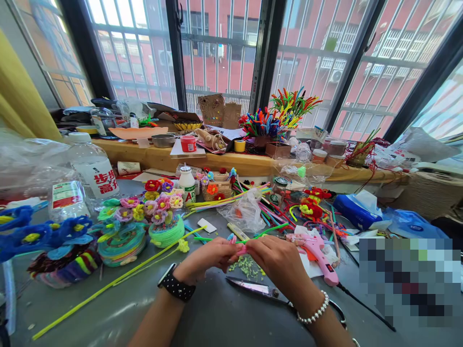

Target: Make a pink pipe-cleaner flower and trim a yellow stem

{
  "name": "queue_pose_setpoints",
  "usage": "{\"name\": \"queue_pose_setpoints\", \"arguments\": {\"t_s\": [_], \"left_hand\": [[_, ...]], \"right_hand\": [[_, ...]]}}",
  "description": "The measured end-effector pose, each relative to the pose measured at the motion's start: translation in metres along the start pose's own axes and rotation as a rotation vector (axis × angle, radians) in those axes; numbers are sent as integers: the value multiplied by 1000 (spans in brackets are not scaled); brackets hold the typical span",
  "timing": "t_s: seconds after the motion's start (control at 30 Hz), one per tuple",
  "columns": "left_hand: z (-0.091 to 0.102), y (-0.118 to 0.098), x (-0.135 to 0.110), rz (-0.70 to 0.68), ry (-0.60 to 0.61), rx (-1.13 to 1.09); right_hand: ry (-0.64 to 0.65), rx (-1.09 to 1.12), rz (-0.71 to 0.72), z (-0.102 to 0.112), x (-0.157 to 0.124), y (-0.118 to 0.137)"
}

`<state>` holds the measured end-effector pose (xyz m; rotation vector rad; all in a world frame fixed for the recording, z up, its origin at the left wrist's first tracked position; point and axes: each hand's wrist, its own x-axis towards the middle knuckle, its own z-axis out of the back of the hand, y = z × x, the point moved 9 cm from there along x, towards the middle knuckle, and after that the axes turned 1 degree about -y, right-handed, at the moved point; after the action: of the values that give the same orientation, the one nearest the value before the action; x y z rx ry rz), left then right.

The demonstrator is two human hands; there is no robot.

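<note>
Between my two hands is a small pink pipe-cleaner piece (241, 249), largely covered by the fingers. My left hand (215, 255), with a watch on its wrist, pinches one side of it; a bit of blue shows by its fingertips. My right hand (273, 260), wearing a beaded bracelet, pinches the other side. Beneath the hands lie green fuzz clippings (248, 267) and a pair of scissors (253, 287), partly hidden by my right forearm. A pink hot glue gun (314, 250) rests just right of my right hand. A long yellow pipe cleaner (119, 278) stretches across the table at left.
Pipe-cleaner flower pots, one with a green base (167, 233), stand at left near a large plastic bottle (92, 166). A white bottle (187, 183), a plastic bag (246, 212) and a glass jar (278, 193) sit behind. A blue tissue pack (356, 210) lies right. A cluttered sill (224, 161) runs below the windows.
</note>
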<state>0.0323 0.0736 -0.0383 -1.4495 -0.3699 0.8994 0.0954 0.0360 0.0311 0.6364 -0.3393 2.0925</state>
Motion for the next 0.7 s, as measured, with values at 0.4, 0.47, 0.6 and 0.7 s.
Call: {"name": "queue_pose_setpoints", "arguments": {"t_s": [0.4, 0.47, 0.6, 0.7], "left_hand": [[-1, -65, -25, -726, -545, 1086], [-11, -62, -21, -734, -463, 1145], [-15, -62, -21, -734, -455, 1135], [-17, -62, -19, -723, -427, 1136]], "right_hand": [[72, 87, -435, -1, -7, -46], [112, 135, -466, -3, -7, -46], [150, 292, -494, -8, -9, -46], [131, 377, -514, -11, -11, -51]]}}
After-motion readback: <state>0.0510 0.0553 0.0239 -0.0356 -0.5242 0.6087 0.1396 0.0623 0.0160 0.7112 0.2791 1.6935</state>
